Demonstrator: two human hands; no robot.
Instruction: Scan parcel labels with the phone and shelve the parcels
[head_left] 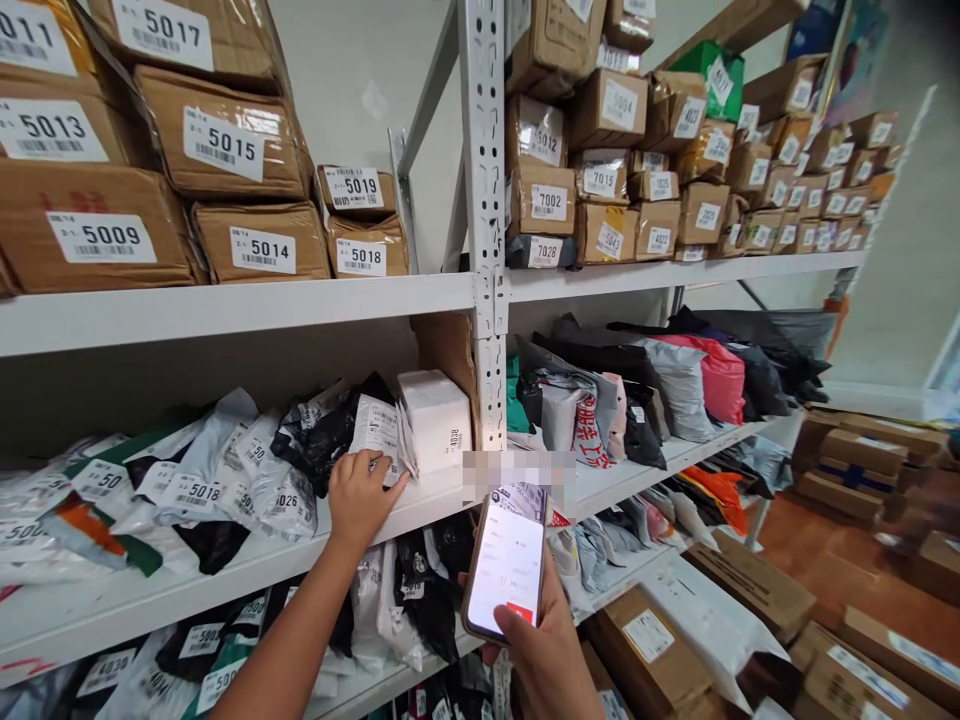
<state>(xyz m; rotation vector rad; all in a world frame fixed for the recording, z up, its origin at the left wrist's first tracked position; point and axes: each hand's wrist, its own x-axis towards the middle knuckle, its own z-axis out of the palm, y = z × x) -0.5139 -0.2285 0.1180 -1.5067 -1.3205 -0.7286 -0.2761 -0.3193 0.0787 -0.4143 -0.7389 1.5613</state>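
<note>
Closest to us, our right hand (551, 650) is cupping a white-screened smartphone (506, 562), fingers wrapped behind it, while our left hand (360, 497) is pressing spread fingers on a labelled white plastic mailer (377, 430) at the middle shelf's (247, 570) edge; tugging it is risking neighbouring bags sliding off

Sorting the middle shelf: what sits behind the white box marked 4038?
A brown cardboard sheet stands behind the white box, against the upright. The box hides its lower part and anything behind.

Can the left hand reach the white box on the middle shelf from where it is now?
Probably yes: the left hand rests just beside the white box, with only a labelled parcel between.
</note>
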